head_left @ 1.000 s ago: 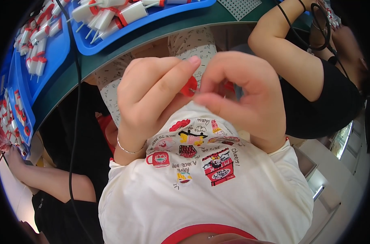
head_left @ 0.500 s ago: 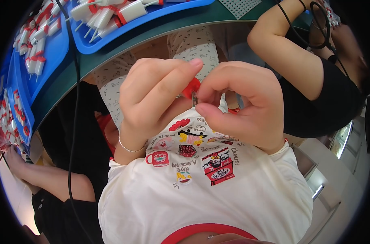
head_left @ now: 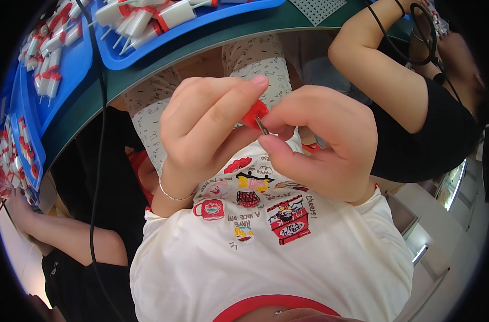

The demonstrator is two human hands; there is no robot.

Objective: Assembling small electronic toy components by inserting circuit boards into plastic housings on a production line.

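Both my hands are raised in front of my white printed shirt, close together. My left hand (head_left: pixel 199 129) is closed round a small red plastic part (head_left: pixel 255 114), whose end shows beyond the curled fingers. Between the thumb and forefinger of my right hand (head_left: pixel 330 142) is a thin, short metal piece (head_left: pixel 262 126). Its upper end meets the red part; whether it sits inside cannot be made out. The rest of the red part is hidden behind my left fingers.
Blue trays (head_left: pixel 193 28) of white and red pronged plug-like pieces (head_left: pixel 176 13) stand on the green table (head_left: pixel 266 25). A black cable (head_left: pixel 101 134) hangs at the left. A grey perforated plate (head_left: pixel 318 9) lies ahead. Co-workers' arms (head_left: pixel 389 75) show on both sides.
My right hand has shifted slightly right and down, and the metal piece now slants instead of standing upright. More of the red part shows. My left hand has barely moved.
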